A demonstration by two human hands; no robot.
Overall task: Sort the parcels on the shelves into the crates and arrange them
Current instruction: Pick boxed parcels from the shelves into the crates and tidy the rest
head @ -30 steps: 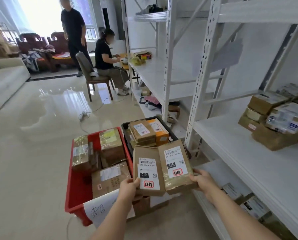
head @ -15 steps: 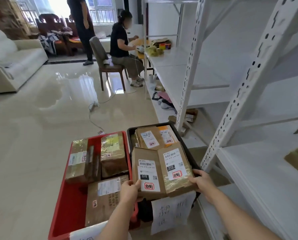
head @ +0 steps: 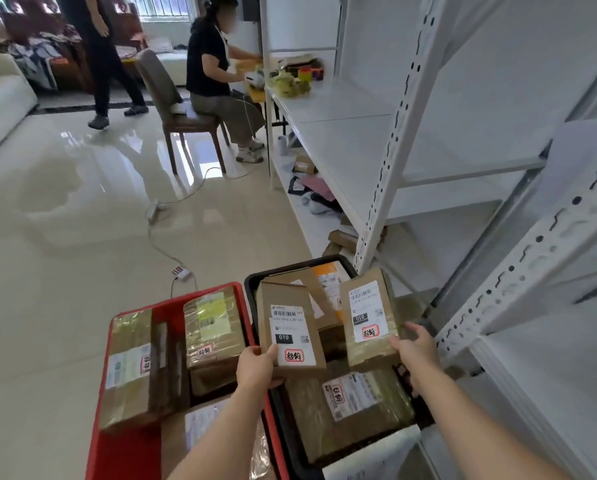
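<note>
I hold two flat brown parcels with white labels over the black crate (head: 255, 282). My left hand (head: 257, 367) grips the near corner of the left parcel (head: 290, 327). The right parcel (head: 369, 317) is pinched at its near edge by my right hand (head: 414, 344). The two parcels are apart, both tilted up toward me. Below them the black crate holds a large taped parcel (head: 352, 410) and more parcels at its far end. Beside it on the left, the red crate (head: 130, 455) holds several taped brown parcels (head: 137, 368).
White metal shelving (head: 387, 188) runs along the right, its upright close behind the black crate. A cable and power strip (head: 181, 271) lie on the shiny floor ahead. A seated person (head: 214, 74) on a chair and a standing person (head: 99, 57) are farther back.
The two parcels, held side by side before, have separated and dropped lower over the black crate. My view has moved closer to the crates and tipped down.
</note>
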